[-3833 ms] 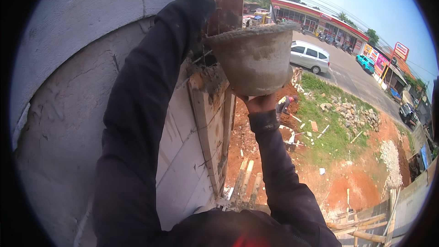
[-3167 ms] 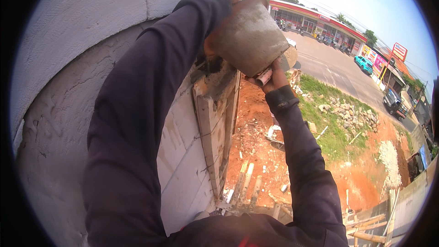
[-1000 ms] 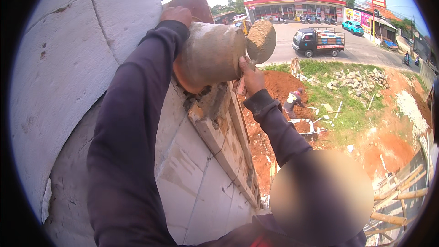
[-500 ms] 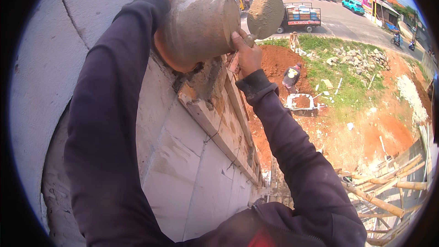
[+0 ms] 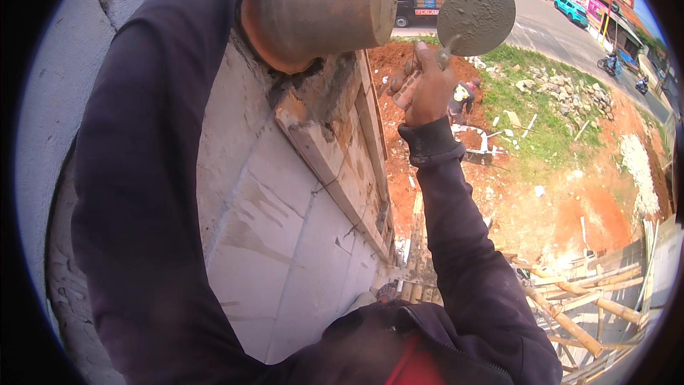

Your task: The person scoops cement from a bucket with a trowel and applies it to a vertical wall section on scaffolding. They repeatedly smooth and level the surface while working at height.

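Observation:
My right hand (image 5: 429, 94) is closed round the handle of a round-bladed trowel (image 5: 476, 18), held up and apart from the bucket. Wet grey mortar coats the blade. A mortar-smeared bucket (image 5: 320, 11) lies tipped on its side above the wall, its orange-brown lower edge over a cavity. Below it, grey mortar (image 5: 313, 93) sits between the pale wall blocks and a timber formwork board (image 5: 310, 146). My left arm (image 5: 142, 135) reaches up beside the bucket, and its hand is beyond the top edge.
Pale block wall (image 5: 285, 242) runs down on the left. Bamboo scaffolding (image 5: 577, 314) stands lower right. Far below, a person (image 5: 463, 98) bends near a wheelbarrow (image 5: 474, 137) on red soil. A loaded truck (image 5: 424, 3) is on the road.
My right hand with the trowel has moved right, away from the bucket. The bucket sits higher in view, and my left hand has passed out of sight at the top.

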`<state>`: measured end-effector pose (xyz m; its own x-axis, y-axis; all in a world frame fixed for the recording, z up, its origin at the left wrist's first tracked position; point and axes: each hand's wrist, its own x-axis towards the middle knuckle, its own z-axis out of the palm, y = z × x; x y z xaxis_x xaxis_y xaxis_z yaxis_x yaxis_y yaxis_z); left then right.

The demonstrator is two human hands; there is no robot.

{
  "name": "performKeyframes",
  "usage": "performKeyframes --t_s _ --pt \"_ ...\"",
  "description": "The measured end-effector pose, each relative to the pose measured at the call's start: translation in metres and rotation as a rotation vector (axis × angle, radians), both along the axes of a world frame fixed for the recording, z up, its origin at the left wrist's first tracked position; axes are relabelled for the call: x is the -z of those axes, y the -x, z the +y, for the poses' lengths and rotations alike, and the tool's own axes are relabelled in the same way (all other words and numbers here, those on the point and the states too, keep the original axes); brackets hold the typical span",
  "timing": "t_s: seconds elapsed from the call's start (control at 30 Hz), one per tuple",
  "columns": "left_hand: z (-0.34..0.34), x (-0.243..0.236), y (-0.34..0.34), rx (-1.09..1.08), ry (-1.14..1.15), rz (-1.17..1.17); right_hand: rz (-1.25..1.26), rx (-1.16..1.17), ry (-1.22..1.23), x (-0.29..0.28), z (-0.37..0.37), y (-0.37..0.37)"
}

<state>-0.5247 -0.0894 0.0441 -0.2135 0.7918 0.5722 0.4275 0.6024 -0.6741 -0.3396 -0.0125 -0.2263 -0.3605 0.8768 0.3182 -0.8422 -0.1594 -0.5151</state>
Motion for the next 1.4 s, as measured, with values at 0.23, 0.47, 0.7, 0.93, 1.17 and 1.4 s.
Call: performKeyframes --t_s 0.23,0.47,0.7,0.93,1.17,1.4 --pt "0.003 0.002 0.006 0.010 -0.009 -0.008 -0.031 -0.096 -0.092 -0.016 -0.008 -0.008" --pt "0.004 0.003 0.010 -0.002 -0.001 0.002 -0.237 -0.132 -0.166 -0.021 -0.012 -0.015" --pt "0.006 0.002 0.011 0.022 -0.021 0.023 -0.182 -0.142 -0.141 -0.020 -0.011 -0.012" --pt "0.007 0.000 0.018 0.000 0.013 0.019 -0.253 -0.203 -0.156 -0.018 -0.013 -0.011" --pt "0.019 -0.005 0.036 0.017 -0.037 -0.074 -0.158 -0.096 -0.184 -0.016 -0.015 -0.007" --pt "0.015 -0.003 0.027 -0.085 -0.016 -0.081 -0.117 -0.095 -0.191 -0.016 -0.011 -0.007"
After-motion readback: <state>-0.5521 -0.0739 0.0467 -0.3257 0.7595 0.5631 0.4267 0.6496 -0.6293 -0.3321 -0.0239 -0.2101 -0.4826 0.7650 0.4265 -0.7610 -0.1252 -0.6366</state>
